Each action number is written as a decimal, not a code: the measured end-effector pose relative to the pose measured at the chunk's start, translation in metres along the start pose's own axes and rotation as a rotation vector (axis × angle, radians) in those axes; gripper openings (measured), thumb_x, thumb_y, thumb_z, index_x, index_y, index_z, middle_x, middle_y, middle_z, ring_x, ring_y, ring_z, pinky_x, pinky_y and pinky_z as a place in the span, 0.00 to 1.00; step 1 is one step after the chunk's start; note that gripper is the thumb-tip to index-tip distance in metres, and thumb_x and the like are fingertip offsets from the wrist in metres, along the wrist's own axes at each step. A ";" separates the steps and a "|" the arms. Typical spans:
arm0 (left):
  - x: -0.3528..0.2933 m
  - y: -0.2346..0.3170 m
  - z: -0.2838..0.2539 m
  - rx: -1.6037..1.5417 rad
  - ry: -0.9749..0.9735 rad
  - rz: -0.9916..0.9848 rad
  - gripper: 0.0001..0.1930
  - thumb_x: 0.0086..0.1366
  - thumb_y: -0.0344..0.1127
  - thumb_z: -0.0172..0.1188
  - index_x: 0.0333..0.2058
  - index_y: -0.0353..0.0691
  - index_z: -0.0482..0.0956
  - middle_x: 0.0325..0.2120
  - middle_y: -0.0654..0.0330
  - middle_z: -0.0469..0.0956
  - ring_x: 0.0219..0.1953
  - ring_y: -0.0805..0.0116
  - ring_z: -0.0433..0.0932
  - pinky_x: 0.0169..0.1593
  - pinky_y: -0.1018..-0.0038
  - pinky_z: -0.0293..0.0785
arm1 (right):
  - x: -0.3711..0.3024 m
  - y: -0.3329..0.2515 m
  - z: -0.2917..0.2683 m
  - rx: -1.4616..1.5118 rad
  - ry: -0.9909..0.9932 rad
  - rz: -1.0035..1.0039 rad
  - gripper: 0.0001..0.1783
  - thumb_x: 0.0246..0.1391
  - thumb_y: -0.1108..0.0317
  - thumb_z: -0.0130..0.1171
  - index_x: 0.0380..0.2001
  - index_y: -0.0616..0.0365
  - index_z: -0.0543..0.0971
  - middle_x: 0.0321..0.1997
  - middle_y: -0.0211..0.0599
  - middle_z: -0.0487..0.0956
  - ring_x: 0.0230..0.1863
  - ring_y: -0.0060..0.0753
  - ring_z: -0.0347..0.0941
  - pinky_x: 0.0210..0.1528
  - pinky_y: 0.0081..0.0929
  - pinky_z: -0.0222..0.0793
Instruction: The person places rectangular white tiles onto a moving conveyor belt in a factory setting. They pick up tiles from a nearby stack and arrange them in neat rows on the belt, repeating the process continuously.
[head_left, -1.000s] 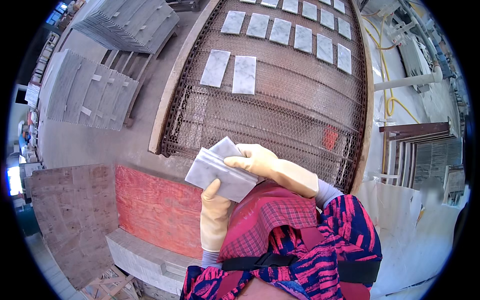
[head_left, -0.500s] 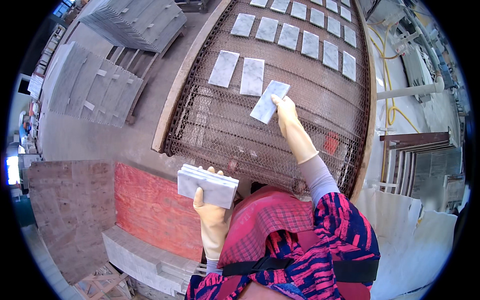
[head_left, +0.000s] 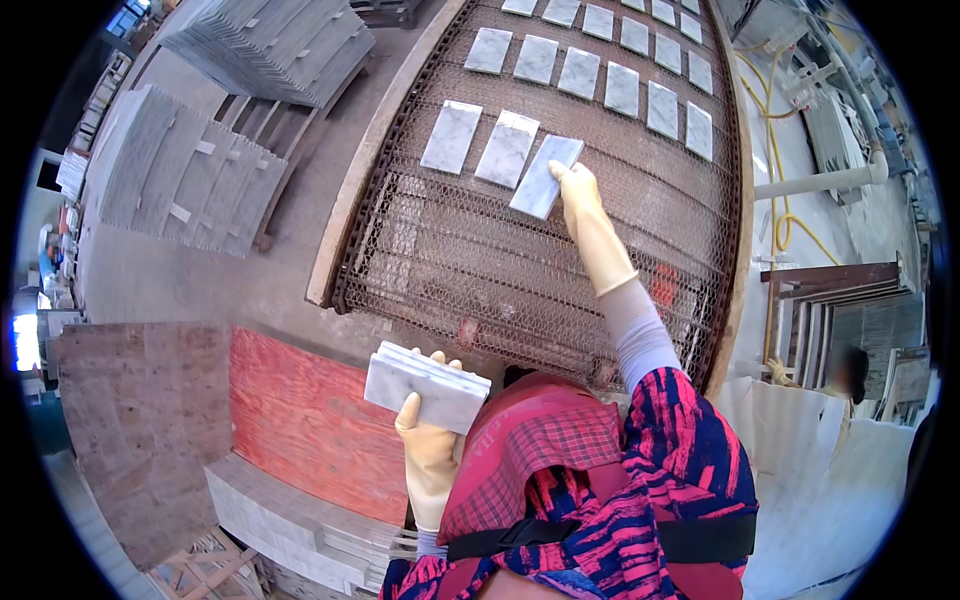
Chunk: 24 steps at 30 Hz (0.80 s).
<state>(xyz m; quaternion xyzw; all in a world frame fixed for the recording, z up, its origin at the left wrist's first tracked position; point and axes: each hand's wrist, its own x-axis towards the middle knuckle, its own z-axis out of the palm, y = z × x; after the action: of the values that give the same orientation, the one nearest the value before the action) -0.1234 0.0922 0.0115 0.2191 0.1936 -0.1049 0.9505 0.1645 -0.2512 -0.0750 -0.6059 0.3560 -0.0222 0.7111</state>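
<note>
My left hand point(head_left: 428, 450), in a cream rubber glove, grips a small stack of white-grey marble tiles point(head_left: 425, 390) in front of my body, thumb on the near face. Over the wire-mesh conveyor belt point(head_left: 470, 260), my gloved right hand point(head_left: 580, 192) pinches one marble tile point(head_left: 543, 184) by its right edge. That tile slants beside another tile point(head_left: 507, 148) on the mesh; whether its underside touches the belt I cannot tell. Further left in this row lies a tile point(head_left: 451, 137). Behind them, rows of similar tiles point(head_left: 579, 74) lie spaced apart.
Pale rails point(head_left: 345, 230) edge the belt. Stacked grey slabs point(head_left: 190, 165) stand on pallets to the left. A red board point(head_left: 310, 420) and a stone block point(head_left: 290, 510) are at lower left. On the right are a yellow hose point(head_left: 778, 160), a pipe, a rack and another person, partly hidden.
My right hand has moved its tile slightly away from me and to the right. The neighbouring tile on the belt now sits more tilted. My left hand's stack has shifted slightly right and down.
</note>
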 end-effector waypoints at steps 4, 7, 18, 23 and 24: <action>-0.004 0.000 0.003 0.004 -0.014 -0.029 0.43 0.62 0.46 0.65 0.74 0.51 0.59 0.67 0.52 0.70 0.68 0.45 0.70 0.72 0.36 0.61 | 0.036 -0.024 -0.016 -0.013 -0.059 -0.014 0.16 0.66 0.64 0.63 0.51 0.63 0.81 0.50 0.42 0.85 0.49 0.38 0.83 0.54 0.38 0.78; -0.001 0.001 0.003 0.029 -0.027 -0.057 0.43 0.61 0.46 0.65 0.74 0.51 0.59 0.67 0.52 0.71 0.68 0.45 0.70 0.72 0.36 0.60 | 0.049 -0.033 -0.022 -0.011 -0.126 0.002 0.15 0.67 0.66 0.62 0.52 0.62 0.81 0.50 0.42 0.85 0.48 0.39 0.84 0.51 0.41 0.81; 0.001 -0.005 0.011 0.075 0.009 -0.075 0.44 0.60 0.46 0.66 0.74 0.49 0.59 0.66 0.50 0.71 0.68 0.44 0.69 0.71 0.36 0.63 | 0.074 -0.041 -0.008 -0.247 -0.238 -0.053 0.15 0.67 0.66 0.63 0.53 0.60 0.81 0.50 0.42 0.86 0.48 0.39 0.84 0.50 0.43 0.80; 0.003 -0.008 0.013 0.099 0.025 -0.094 0.46 0.58 0.46 0.68 0.74 0.50 0.58 0.66 0.51 0.71 0.68 0.45 0.70 0.71 0.37 0.62 | 0.074 -0.036 -0.020 -0.123 -0.211 0.007 0.17 0.67 0.64 0.63 0.54 0.61 0.80 0.50 0.43 0.86 0.48 0.38 0.84 0.49 0.41 0.82; 0.004 -0.008 0.010 0.080 0.015 -0.108 0.46 0.58 0.46 0.68 0.74 0.50 0.59 0.66 0.51 0.71 0.67 0.45 0.70 0.71 0.37 0.62 | 0.066 -0.039 -0.024 -0.096 -0.196 0.026 0.18 0.67 0.63 0.63 0.54 0.61 0.80 0.50 0.43 0.86 0.48 0.38 0.84 0.48 0.41 0.82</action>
<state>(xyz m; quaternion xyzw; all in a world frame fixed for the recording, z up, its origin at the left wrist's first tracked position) -0.1189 0.0803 0.0148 0.2468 0.2078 -0.1622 0.9325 0.2166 -0.3127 -0.0733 -0.6340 0.2931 0.0634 0.7128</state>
